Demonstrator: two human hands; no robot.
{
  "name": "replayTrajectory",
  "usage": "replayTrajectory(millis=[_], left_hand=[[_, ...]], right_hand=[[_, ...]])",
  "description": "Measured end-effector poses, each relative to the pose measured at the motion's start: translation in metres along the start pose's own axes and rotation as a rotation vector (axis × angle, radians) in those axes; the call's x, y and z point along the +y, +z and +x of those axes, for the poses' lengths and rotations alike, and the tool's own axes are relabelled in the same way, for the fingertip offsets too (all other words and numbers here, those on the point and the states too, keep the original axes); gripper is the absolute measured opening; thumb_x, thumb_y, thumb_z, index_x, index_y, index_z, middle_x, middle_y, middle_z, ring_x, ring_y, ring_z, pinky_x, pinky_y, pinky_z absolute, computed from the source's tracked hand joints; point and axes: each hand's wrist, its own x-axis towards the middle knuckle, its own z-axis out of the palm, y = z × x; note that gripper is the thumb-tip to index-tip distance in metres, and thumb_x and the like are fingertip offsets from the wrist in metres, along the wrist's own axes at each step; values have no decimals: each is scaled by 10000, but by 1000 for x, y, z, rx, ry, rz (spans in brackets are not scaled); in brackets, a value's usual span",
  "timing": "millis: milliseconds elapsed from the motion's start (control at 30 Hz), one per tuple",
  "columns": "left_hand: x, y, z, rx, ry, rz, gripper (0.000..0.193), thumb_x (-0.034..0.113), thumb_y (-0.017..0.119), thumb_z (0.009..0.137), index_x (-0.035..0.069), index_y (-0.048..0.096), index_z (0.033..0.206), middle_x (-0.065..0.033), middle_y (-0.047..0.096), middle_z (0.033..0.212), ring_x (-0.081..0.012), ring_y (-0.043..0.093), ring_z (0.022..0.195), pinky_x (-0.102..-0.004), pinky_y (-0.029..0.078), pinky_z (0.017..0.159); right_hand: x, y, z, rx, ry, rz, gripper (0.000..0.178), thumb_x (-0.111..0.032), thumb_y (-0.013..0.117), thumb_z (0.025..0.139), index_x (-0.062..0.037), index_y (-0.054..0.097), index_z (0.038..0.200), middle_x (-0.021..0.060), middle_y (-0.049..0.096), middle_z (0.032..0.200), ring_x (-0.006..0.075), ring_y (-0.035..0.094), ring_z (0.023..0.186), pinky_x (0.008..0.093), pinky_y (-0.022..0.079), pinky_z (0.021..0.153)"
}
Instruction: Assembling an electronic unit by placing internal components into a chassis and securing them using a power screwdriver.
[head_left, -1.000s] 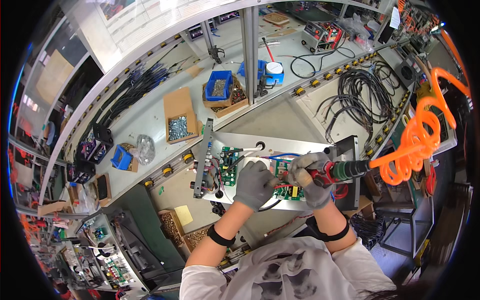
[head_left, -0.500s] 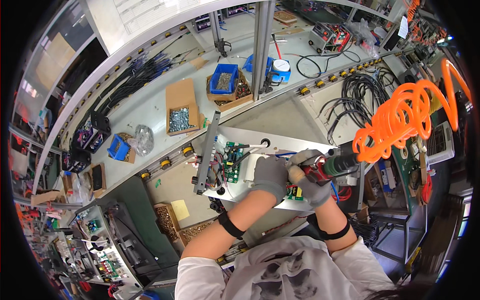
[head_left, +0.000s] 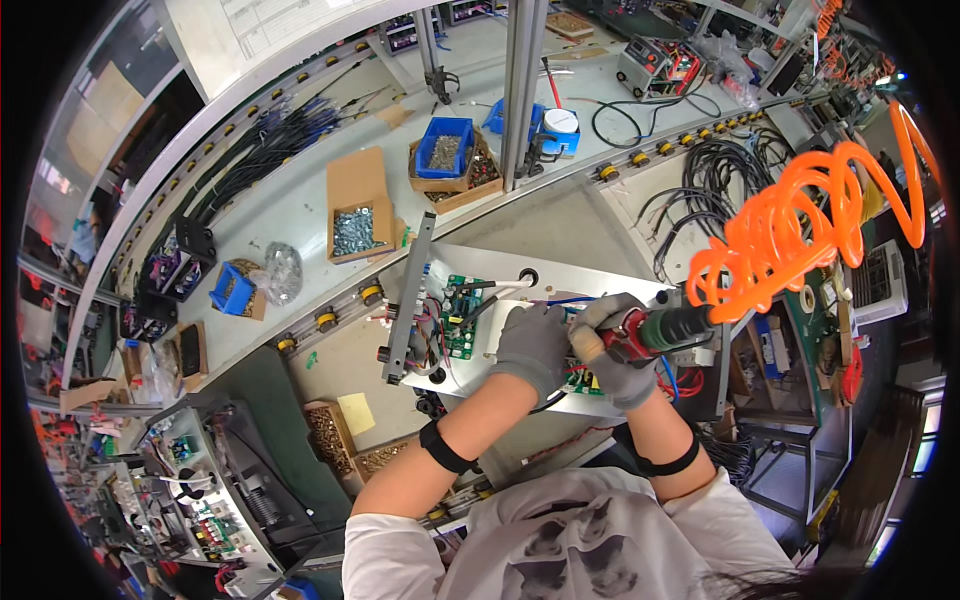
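My right hand, in a grey glove, is wrapped round a red and dark-green air screwdriver. An orange coiled air hose runs from the tool's rear up to the right. My left hand, also gloved, lies over the middle of an open metal chassis, close beside the right; its fingertips are hidden beneath it. Inside the chassis are green circuit boards, wires and a black-and-white cable. A grey end panel stands at the chassis's left end. The screwdriver's tip is hidden by my hands.
Beyond the chassis, a cardboard box of screws and a blue bin stand on the bench. Black cables lie coiled at the right. A metal post rises behind. Another open chassis sits at lower left.
My left hand has shifted slightly left and toward me, a little away from my right hand. The right hand keeps its grip on the screwdriver, and the whole view has shifted slightly.
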Motion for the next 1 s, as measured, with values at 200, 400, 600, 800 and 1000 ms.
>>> replayTrajectory(millis=[200, 400, 600, 800, 1000], left_hand=[[-5, 3, -5, 87, -4, -92, 222, 198, 649, 706, 112, 655, 910, -67, 541, 995, -233, 503, 1034, -372, 414, 843], [-6, 11, -33, 695, -22, -691, 147, 39, 562, 736, 29, 601, 877, -114, 552, 931, -261, 556, 851, -341, 468, 749], [1, 27, -61, 512, -264, -1648, 261, -101, 413, 826, -20, 513, 1053, -118, 592, 945, -185, 605, 911, -267, 486, 795], [9, 44, -67, 512, -173, -1903, 325, -18, 584, 837, 30, 471, 1138, -98, 625, 946, -188, 634, 844, -285, 522, 738], [14, 61, -60, 385, -137, -2287, 237, 157, 646, 846, 49, 561, 1039, -68, 614, 924, -160, 599, 771, -256, 505, 676]], right_hand=[[-1, -1, 0, -32, 96, -70, 201, 52, 612, 752, -40, 506, 896, 50, 582, 766, 132, 553, 670, 268, 473, 608], [-6, -3, 2, 66, 158, 227, 239, 66, 642, 732, -18, 525, 922, 43, 577, 743, 111, 569, 645, 257, 484, 581], [-16, -4, -4, 153, -52, 151, 254, 102, 581, 736, -10, 515, 954, 103, 601, 818, 141, 577, 646, 274, 493, 585], [-77, -11, -5, 120, -173, 434, 158, -9, 576, 749, -39, 478, 869, 109, 541, 741, 187, 525, 647, 296, 458, 585], [-86, -15, -19, 124, -244, 495, 184, -126, 571, 790, -72, 424, 886, 78, 453, 714, 218, 472, 685, 348, 424, 606]])
